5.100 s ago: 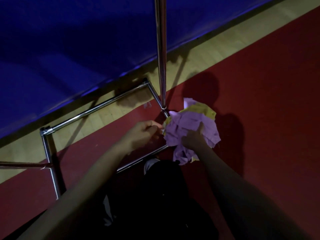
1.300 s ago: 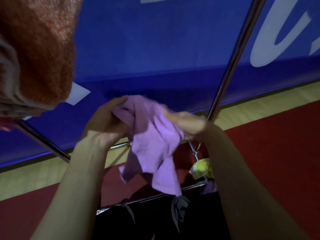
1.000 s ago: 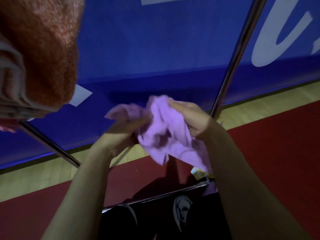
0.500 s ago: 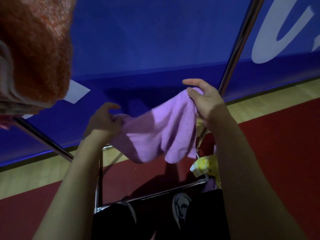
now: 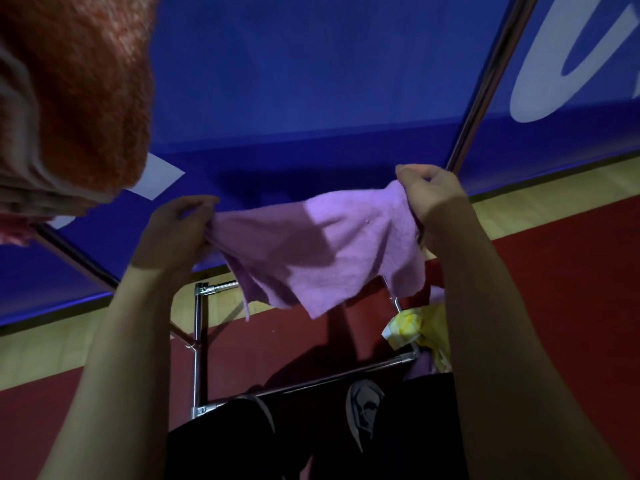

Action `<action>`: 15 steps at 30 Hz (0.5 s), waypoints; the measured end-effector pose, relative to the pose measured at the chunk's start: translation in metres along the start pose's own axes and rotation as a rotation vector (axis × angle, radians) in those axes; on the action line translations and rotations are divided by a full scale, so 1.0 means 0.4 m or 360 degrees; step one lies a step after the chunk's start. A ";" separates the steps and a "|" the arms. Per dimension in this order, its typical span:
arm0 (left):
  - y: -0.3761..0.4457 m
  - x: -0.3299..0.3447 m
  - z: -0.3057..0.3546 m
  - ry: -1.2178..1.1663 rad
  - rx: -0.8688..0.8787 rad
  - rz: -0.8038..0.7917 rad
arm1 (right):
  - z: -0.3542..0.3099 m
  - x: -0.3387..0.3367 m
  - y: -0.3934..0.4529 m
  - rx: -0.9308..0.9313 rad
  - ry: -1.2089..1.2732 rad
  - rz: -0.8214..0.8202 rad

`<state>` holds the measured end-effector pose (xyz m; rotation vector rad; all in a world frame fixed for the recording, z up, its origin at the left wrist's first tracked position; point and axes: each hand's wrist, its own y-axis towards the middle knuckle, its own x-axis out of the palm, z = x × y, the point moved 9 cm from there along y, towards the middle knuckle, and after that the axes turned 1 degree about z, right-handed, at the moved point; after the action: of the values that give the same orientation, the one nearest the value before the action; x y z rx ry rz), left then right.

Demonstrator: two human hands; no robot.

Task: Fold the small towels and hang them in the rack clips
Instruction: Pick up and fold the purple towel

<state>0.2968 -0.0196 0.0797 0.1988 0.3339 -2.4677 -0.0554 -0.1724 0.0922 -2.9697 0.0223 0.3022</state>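
Observation:
A small purple towel [image 5: 322, 251] is stretched out in the air between my hands, its lower edge hanging loose. My left hand [image 5: 176, 230] pinches its left corner. My right hand [image 5: 433, 199] pinches the right corner, slightly higher. Behind and below stands the chrome rack [image 5: 197, 341], with an upright pole [image 5: 485, 88] rising at the right. An orange towel [image 5: 79, 95] hangs from the rack at the top left, over pale folded cloth. More crumpled towels, yellow [image 5: 415, 327] among them, lie on the floor by the rack's base. No clips show.
A blue banner wall [image 5: 311, 81] with white lettering runs behind the rack. The floor is red [image 5: 554, 271] with a wooden strip [image 5: 536, 209] along the wall. My dark-clothed legs and shoes [image 5: 363, 410] are at the bottom, against the rack's lower bar.
The purple towel was bunched between my hands a second ago. My hands have moved apart and pulled it out wide. Five seconds ago I was reaching into the towel pile on the floor.

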 end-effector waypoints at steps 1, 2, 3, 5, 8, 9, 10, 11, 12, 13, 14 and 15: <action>0.002 0.005 0.002 -0.0055 0.0002 -0.0022 | 0.003 0.006 -0.005 0.0045 -0.0013 -0.0045; 0.001 0.009 0.004 -0.0116 0.0004 -0.0042 | 0.007 0.011 -0.012 0.0075 -0.0019 -0.0079; 0.000 0.009 0.006 -0.0181 0.0007 -0.0053 | 0.013 0.014 -0.013 0.0090 -0.0018 -0.0100; -0.006 0.007 0.014 -0.0313 0.0015 -0.0059 | 0.013 0.017 -0.018 0.0108 0.0065 -0.0132; -0.012 0.006 0.030 -0.0468 0.0035 -0.0104 | 0.002 0.032 -0.026 0.0211 0.0281 -0.0223; -0.012 0.000 0.034 -0.0445 0.0070 -0.0103 | 0.000 0.032 -0.026 0.0234 0.0324 -0.0223; -0.014 -0.009 0.036 -0.0355 0.0121 -0.0080 | 0.002 0.029 -0.024 0.0263 0.0345 -0.0205; -0.012 -0.018 0.037 -0.0228 0.0182 -0.0053 | 0.007 0.027 -0.025 0.0313 0.0378 -0.0196; -0.012 -0.026 0.038 -0.0111 0.0237 -0.0032 | 0.016 0.027 -0.030 0.0391 0.0449 -0.0213; -0.012 -0.033 0.039 -0.0021 0.0283 -0.0012 | 0.029 0.033 -0.036 0.0484 0.0535 -0.0249; -0.014 -0.038 0.042 0.0023 0.0314 0.0007 | 0.040 0.037 -0.048 0.0578 0.0606 -0.0270; -0.015 -0.043 0.046 0.0047 0.0336 0.0028 | 0.046 0.043 -0.060 0.0653 0.0654 -0.0301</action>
<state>0.3055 -0.0104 0.1021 0.3251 0.0825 -2.4826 -0.0416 -0.1458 0.0746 -2.5472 -0.1316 -0.3030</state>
